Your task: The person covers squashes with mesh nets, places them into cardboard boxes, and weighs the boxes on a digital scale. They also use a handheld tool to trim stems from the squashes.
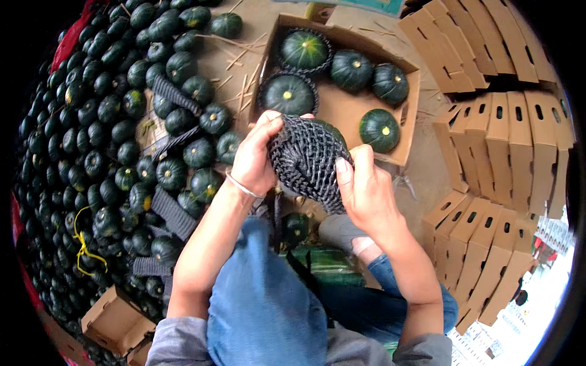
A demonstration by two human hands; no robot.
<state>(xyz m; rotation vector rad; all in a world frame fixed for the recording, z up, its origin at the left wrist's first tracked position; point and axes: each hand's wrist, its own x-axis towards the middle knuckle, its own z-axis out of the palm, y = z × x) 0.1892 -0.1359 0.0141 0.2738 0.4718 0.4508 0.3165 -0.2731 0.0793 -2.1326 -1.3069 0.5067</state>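
Between my two hands is a dark green squash, mostly covered by a black foam net sleeve (308, 160). My left hand (259, 155) grips the sleeve's upper left side, fingers curled behind it. On the right, my right hand (366, 186) pinches the net with the thumb in front. A bit of bare green skin shows at the top right of the bundle. Just beyond, an open cardboard box (342, 157) holds several squashes. Two of them, a netted squash (304, 50) and another netted squash (288, 94), sit at its left; a bare squash (379, 130) lies at its near right.
A large heap of squashes (104, 131) fills the left side. Flat foam sleeves (174, 212) lie among them, with a yellow string (82, 244) further left. Folded cardboard boxes (500, 140) stand in rows on the right. A small open box (119, 320) is at lower left.
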